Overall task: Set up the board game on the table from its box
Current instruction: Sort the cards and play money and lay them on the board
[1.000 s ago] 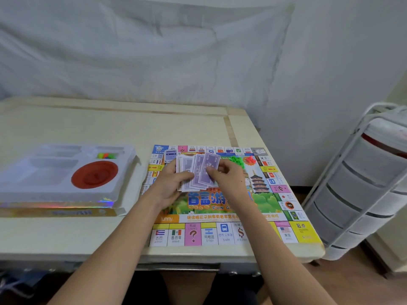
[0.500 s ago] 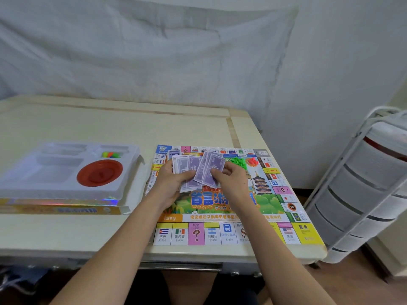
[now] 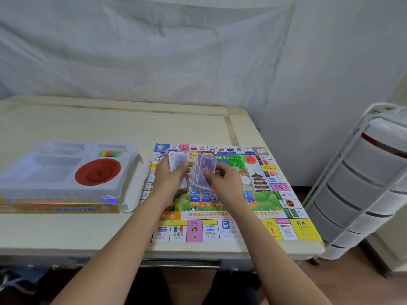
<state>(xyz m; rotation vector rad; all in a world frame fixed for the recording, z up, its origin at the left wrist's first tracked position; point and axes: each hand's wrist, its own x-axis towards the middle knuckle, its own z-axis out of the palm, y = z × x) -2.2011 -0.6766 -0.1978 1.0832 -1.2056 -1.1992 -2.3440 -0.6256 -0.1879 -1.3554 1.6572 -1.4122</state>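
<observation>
The board [image 3: 231,208] lies flat at the desk's [image 3: 88,128] right front corner, its near edge along the desk's front edge. Above the board's middle the person holds purple play notes in both hands. The left hand [image 3: 169,179] grips a paler fan of notes [image 3: 177,160], thumb curled over them. The right hand [image 3: 224,181] pinches a darker bunch of notes [image 3: 203,170] between thumb and fingers, just beside the left hand's fan. On the board's far side, toward its right corner, sit a heap of green pieces [image 3: 236,160] and, just beside it, a smaller heap of red pieces [image 3: 250,159]. The box [image 3: 66,208] rests at the desk's left front, holding a white tray [image 3: 28,172]. A red dish [image 3: 98,172] sits in the tray's round well, and small coloured pawns [image 3: 109,153] lie in a far compartment.
</observation>
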